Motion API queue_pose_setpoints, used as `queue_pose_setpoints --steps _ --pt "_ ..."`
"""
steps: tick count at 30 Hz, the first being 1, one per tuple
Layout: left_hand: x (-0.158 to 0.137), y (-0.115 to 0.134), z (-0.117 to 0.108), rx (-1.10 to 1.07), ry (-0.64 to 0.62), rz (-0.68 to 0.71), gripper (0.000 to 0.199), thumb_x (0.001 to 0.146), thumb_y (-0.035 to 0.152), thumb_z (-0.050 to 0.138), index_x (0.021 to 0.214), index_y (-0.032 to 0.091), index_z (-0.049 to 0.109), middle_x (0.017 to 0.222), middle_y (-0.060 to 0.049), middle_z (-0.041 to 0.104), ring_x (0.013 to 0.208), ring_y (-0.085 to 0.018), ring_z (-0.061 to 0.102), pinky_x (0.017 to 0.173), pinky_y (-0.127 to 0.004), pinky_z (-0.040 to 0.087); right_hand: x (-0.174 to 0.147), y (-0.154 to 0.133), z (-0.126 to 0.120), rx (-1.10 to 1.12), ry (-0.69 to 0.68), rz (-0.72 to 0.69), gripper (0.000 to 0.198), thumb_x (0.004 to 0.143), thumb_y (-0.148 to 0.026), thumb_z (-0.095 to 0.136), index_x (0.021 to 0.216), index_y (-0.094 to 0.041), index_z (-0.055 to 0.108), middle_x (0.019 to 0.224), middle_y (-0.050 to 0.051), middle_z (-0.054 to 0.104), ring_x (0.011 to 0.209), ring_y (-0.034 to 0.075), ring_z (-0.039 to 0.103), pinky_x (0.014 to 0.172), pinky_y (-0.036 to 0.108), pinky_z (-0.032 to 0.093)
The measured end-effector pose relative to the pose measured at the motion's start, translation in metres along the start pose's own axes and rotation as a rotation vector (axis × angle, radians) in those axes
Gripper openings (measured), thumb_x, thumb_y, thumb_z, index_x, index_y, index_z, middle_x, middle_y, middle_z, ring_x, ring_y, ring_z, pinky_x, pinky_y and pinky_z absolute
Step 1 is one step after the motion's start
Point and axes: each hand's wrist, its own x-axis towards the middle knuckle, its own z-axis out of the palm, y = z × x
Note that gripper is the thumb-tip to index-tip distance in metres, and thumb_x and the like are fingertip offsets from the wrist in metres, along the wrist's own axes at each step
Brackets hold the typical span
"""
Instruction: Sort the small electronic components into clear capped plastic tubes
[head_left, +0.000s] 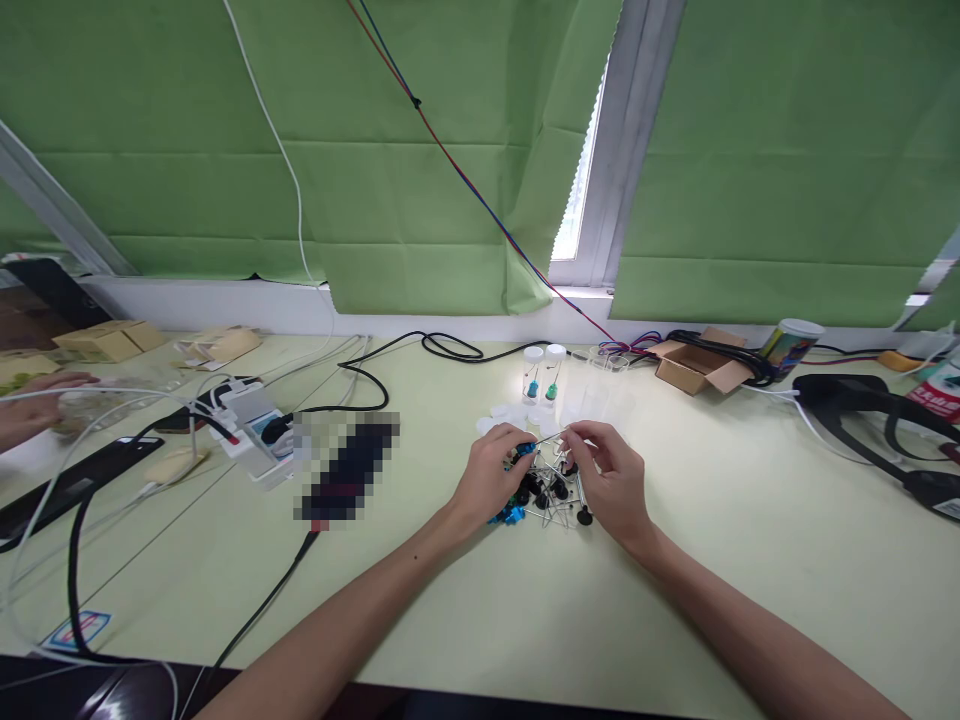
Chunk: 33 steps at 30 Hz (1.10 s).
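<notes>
My left hand [491,475] pinches a small blue piece [526,449] between thumb and fingers. A thin metal needle [549,438] runs from it toward my right hand [609,480], whose closed fingertips are at its other end. Below both hands lies a loose pile of thin metal pins [553,512] with black round heads [559,489]. Several bright blue pieces [511,515] lie by my left hand, partly hidden by it. Behind the hands stand two clear vials with white caps, one with a blue piece [533,388], the other with a green piece [552,391].
White round caps [517,413] lie behind the hands. An open cardboard box [694,368], a can [791,345] and a black headset [885,420] are at right. At left are a power strip [255,430], cables, a blurred-out dark device [351,470] and another person's hand [37,405].
</notes>
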Motion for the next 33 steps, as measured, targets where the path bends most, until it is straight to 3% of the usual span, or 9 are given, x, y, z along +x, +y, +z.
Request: queue_pose_setpoints --steps 11,19,33 --pt "-0.0007 -0.0003 0.0004 -0.020 0.017 0.020 0.015 0.086 0.019 0.062 0.099 0.023 0.070 0.094 -0.004 0.069 0.082 -0.018 0.063 0.077 -0.030 0.050 0.0004 0.0037 -0.0005 -0.102 0.035 -0.012 0.011 0.092 -0.031 0.060 0.097 -0.022 0.064 0.087 0.004 0.070 0.073 0.017 0.067 0.062 0.032 0.061" --pt "-0.0015 0.0014 0.0002 -0.044 -0.003 0.019 0.016 0.087 0.020 0.061 0.100 0.022 0.070 0.093 -0.004 0.069 0.082 -0.017 0.063 0.076 -0.029 0.049 0.0035 0.0004 -0.0035 -0.236 0.057 -0.068 0.009 0.093 -0.026 0.060 0.094 -0.022 0.068 0.088 0.003 0.072 0.073 0.016 0.063 0.066 0.031 0.056" --pt "0.0007 0.0066 -0.0019 -0.088 -0.049 -0.046 0.017 0.085 0.022 0.062 0.099 0.020 0.071 0.089 -0.004 0.071 0.076 -0.015 0.062 0.071 -0.027 0.049 0.0037 0.0001 -0.0058 -0.274 0.055 -0.123 0.012 0.094 -0.023 0.059 0.100 -0.023 0.070 0.089 0.003 0.070 0.069 0.015 0.059 0.064 0.031 0.053"
